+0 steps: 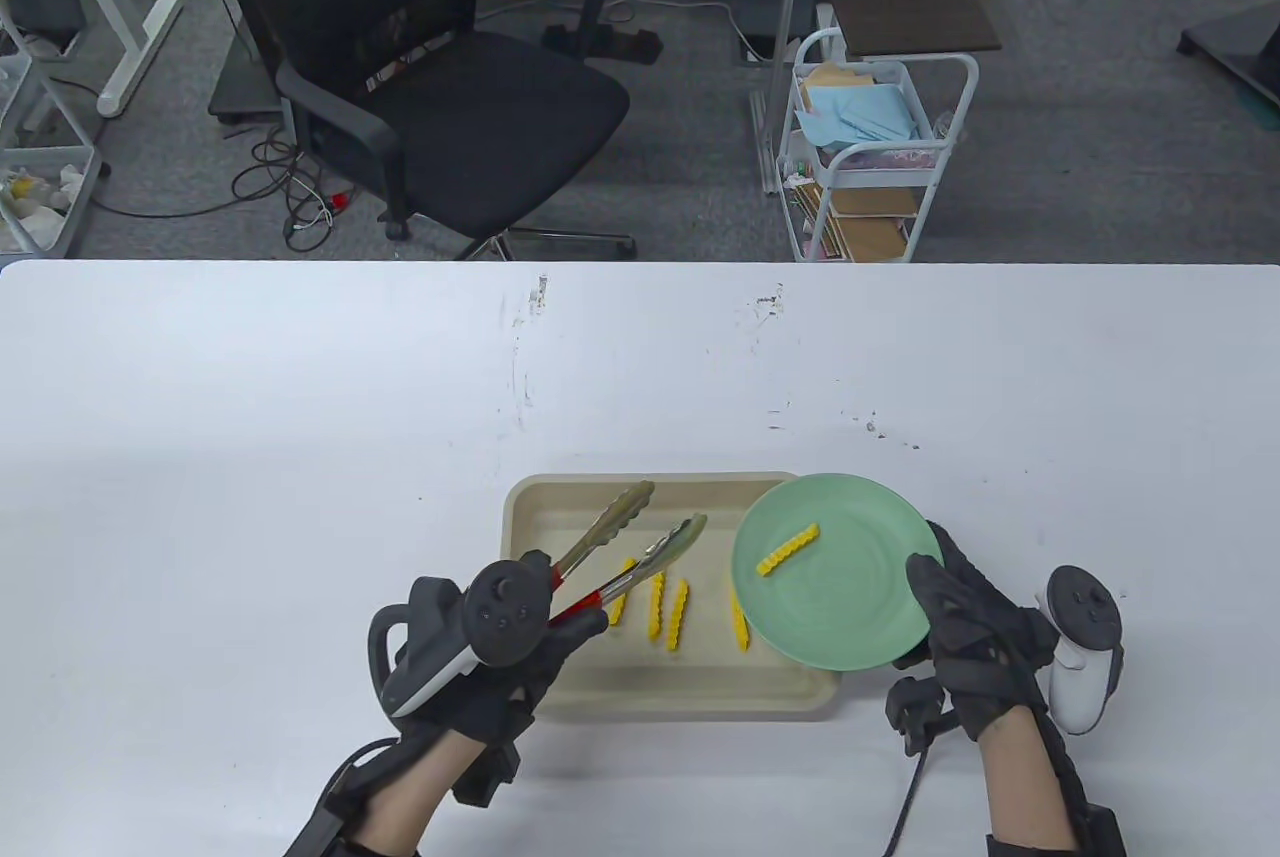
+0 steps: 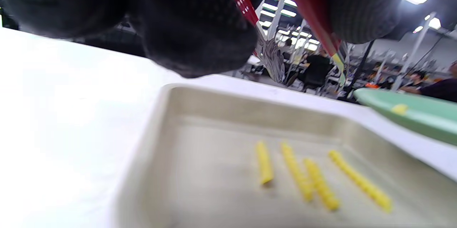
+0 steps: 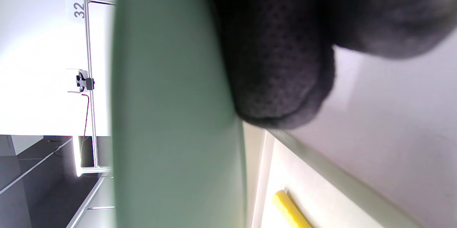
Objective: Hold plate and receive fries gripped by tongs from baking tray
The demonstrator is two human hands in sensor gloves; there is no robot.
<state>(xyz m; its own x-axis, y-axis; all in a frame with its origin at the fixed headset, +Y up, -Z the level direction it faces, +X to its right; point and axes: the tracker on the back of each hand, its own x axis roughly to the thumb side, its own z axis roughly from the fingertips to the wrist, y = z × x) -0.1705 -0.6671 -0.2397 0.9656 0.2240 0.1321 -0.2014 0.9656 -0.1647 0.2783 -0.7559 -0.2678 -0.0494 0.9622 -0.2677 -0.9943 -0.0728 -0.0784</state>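
Note:
My right hand [image 1: 960, 617] grips the right rim of a green plate [image 1: 850, 597] and holds it above the right end of the beige baking tray [image 1: 560, 697]. One crinkle fry [image 1: 788, 549] lies on the plate. My left hand [image 1: 530, 647] holds red-handled metal tongs [image 1: 625, 547] over the tray, their tips apart and empty. Several yellow fries [image 1: 655, 607] lie in the tray; they also show in the left wrist view [image 2: 307, 178]. In the right wrist view the plate's underside [image 3: 171, 113] fills the middle, with one fry [image 3: 289, 210] below it.
The white table [image 1: 250, 457] stretches wide on all sides of the tray. Beyond its far edge stand a black office chair [image 1: 430, 87] and a white cart [image 1: 870, 157].

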